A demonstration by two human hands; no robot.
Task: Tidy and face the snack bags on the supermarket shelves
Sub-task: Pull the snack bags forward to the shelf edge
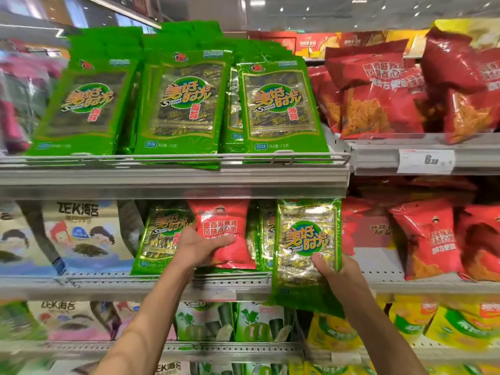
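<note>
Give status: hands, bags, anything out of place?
Left hand grips red snack bag among the green seaweed packs. Right hand holds green seaweed pack in front of middle shelf. Nothing blocking.

supermarket aisle | tiered metal shelves (173,182) | rows of snack bags (276,109) | price tag (426,161)

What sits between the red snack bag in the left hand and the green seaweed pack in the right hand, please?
In the head view, more green seaweed packs stand on the shelf between the red snack bag and the held green seaweed pack.
</note>
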